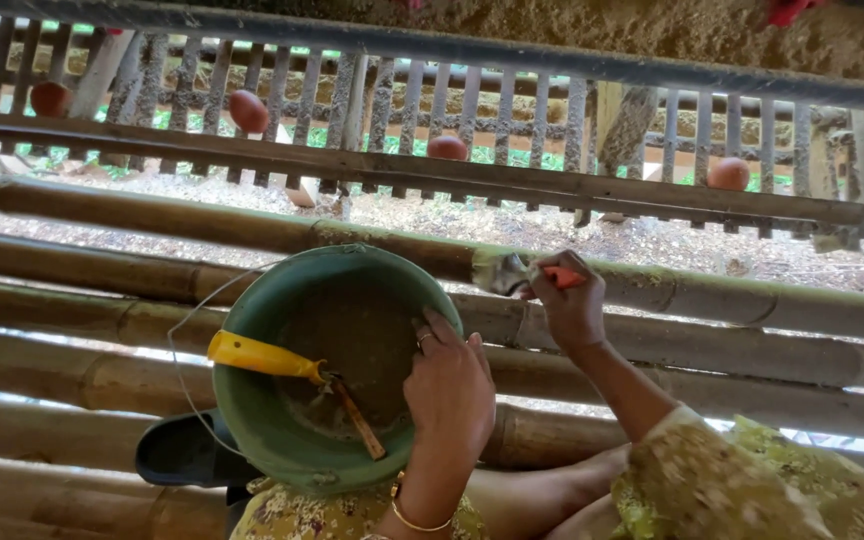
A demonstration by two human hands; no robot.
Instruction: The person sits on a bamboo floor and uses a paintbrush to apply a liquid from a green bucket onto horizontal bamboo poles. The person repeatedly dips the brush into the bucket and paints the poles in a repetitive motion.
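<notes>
Two hands are working over a green bucket (pixel 252 400) that is sitting on bamboo poles (pixel 72 380) at about 7 o'clock in the view. Left hand (pixel 449 390) is resting on the bucket rim at its 3 o'clock side, fingers curled over the edge, gripping it. Right hand (pixel 572 305) is clenching a paintbrush (pixel 512 272) by its orange handle, bristles pointing toward 9 o'clock, just beyond the rim at 1 o'clock. A yellow-handled scraper (pixel 282 365) is lying inside the bucket, unheld. Four brown eggs (pixel 248 110) are sitting on the slatted rack (pixel 512 180) at 12 o'clock. Judgement: bucket looks like rigid, light plastic, best steadied at the rim or wire bail; the brush is light, and its handle is the place to hold.
</notes>
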